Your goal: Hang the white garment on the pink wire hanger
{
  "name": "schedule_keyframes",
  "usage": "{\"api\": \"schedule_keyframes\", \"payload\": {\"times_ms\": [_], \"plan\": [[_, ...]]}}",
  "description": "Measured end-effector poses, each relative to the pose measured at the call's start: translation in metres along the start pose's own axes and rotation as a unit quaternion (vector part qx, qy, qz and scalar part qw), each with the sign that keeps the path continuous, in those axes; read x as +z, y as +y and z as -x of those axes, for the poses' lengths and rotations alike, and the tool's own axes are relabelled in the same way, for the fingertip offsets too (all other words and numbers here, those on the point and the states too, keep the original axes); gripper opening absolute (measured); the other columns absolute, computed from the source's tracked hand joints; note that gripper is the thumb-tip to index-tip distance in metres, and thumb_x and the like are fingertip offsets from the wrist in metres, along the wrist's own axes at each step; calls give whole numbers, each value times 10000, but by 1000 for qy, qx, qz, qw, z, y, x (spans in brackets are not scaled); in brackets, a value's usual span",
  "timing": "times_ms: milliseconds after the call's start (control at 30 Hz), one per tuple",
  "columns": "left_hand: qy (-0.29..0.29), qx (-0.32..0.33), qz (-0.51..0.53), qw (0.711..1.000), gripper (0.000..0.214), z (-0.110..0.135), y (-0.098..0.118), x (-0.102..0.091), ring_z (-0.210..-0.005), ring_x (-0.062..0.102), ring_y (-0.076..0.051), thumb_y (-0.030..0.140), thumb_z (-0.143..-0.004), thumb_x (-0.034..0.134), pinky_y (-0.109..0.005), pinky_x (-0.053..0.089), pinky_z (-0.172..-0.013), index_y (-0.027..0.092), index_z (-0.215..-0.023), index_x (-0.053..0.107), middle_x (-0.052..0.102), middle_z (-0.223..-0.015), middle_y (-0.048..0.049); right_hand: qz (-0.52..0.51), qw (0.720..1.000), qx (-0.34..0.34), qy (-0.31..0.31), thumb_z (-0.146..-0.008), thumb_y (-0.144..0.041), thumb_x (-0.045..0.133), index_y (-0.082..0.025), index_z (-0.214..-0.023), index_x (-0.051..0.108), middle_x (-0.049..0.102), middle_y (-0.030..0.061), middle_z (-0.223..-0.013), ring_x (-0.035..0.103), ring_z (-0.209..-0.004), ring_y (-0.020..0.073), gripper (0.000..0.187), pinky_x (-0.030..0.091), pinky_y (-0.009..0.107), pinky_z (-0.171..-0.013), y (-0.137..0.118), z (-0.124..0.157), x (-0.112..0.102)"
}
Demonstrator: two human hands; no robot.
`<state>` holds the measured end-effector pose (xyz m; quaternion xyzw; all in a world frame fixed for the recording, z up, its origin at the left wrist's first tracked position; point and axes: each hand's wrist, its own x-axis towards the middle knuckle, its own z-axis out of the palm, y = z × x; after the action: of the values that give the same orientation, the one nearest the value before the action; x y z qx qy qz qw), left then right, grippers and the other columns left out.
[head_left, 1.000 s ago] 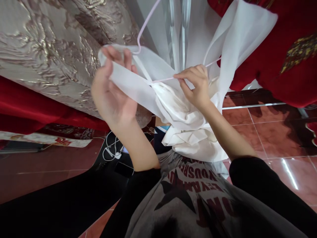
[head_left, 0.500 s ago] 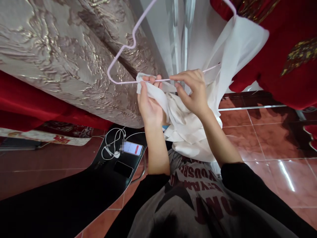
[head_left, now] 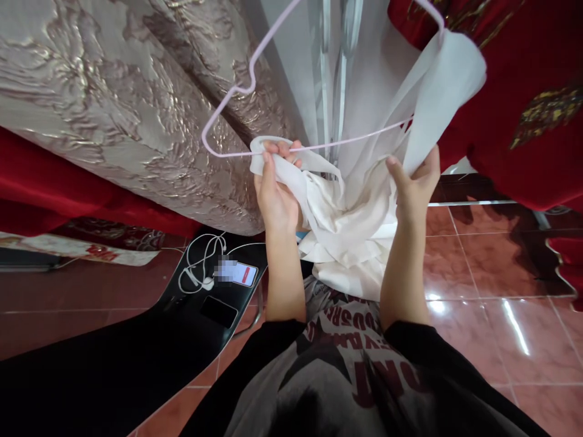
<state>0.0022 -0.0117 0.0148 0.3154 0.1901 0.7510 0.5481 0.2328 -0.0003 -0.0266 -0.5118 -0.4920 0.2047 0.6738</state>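
Observation:
A pale pink clothes hanger (head_left: 359,138) hangs in front of me, its top beyond the upper edge of the view. White, thin, partly sheer cloth (head_left: 350,233) drapes over the hanger's right shoulder and bunches down toward my lap. My left hand (head_left: 279,188) is closed on a strip of the cloth and the hanger's bottom bar near its left corner. At the right, my right hand (head_left: 415,182) is closed around the cloth's edge below the right end of the bar, thumb toward me and fingers partly hidden behind the cloth.
A shiny beige embossed curtain (head_left: 136,121) hangs at the left, and red fabric (head_left: 523,109) with gold decoration at the right. On a black chair (head_left: 113,352) lie a lit phone (head_left: 239,273), a dark phone (head_left: 219,311) and a white cable (head_left: 200,261). The floor (head_left: 487,261) is red tile.
My right hand has left the middle of the hanger's bar and moved right, taking hold of the cloth. My left hand stays at the left corner. The hanger has shifted slightly right.

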Motion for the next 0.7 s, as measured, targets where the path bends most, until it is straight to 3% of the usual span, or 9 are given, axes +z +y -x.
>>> {"api": "schedule_keyframes", "payload": {"times_ms": [67, 133, 333, 467, 567, 633, 700], "plan": [[1, 6, -2, 1000, 166, 1, -1, 0, -1124, 667, -174, 261, -1075, 465, -238, 513, -877, 215, -959, 574, 591, -975, -41, -15, 998, 6, 62, -740, -580, 755, -181, -1085, 608, 630, 48, -1048, 652, -1062, 188, 548, 526, 467, -1089, 3, 1, 8], [4, 9, -11, 1000, 160, 1, -1, -1, -1132, 666, -191, 270, -1072, 476, -254, 514, -871, 223, -955, 576, 604, -974, -42, -42, 995, 37, 78, -769, -521, 739, -169, -967, 631, 629, 31, -946, 658, -965, 168, 418, 549, 447, -1039, 0, 2, 13], [43, -7, -95, 995, 240, -3, 3, -3, -1221, 633, -214, 277, -1083, 406, -278, 536, -847, 272, -911, 574, 644, -994, -40, -66, 994, 91, -4, -792, -423, 737, -172, -992, 686, 672, 18, -981, 663, -990, 141, 325, 542, 382, -1034, -24, 8, 8], [27, 1, -57, 998, 256, -6, 7, -4, -1074, 664, -184, 237, -1084, 373, -244, 519, -757, 250, -915, 566, 605, -926, -47, 15, 994, 107, -9, -841, -400, 686, -151, -850, 648, 598, -4, -787, 581, -763, 93, 252, 540, 285, -803, -60, 10, 5], [8, 11, -26, 1000, 243, -7, 8, -6, -1002, 656, -168, 215, -1080, 377, -231, 501, -721, 230, -924, 564, 573, -883, -45, 60, 993, 97, -10, -865, -327, 645, -122, -742, 626, 551, 3, -699, 508, -661, 59, 240, 432, 213, -641, -94, 5, 5], [5, 17, -15, 1000, 217, -7, 8, -6, -992, 647, -172, 218, -1071, 411, -229, 496, -711, 226, -922, 569, 572, -879, -49, 48, 994, 77, -53, -873, -285, 621, -102, -735, 665, 594, 29, -717, 530, -655, 57, 233, 377, 205, -592, -114, -2, 5], [3, 18, -4, 1000, 185, -7, 8, -7, -986, 643, -178, 226, -1061, 455, -228, 497, -706, 223, -922, 577, 571, -879, -53, 23, 994, 62, -91, -866, -255, 620, -94, -760, 708, 638, 51, -750, 586, -682, 74, 211, 401, 213, -607, -128, -11, 4]]}}
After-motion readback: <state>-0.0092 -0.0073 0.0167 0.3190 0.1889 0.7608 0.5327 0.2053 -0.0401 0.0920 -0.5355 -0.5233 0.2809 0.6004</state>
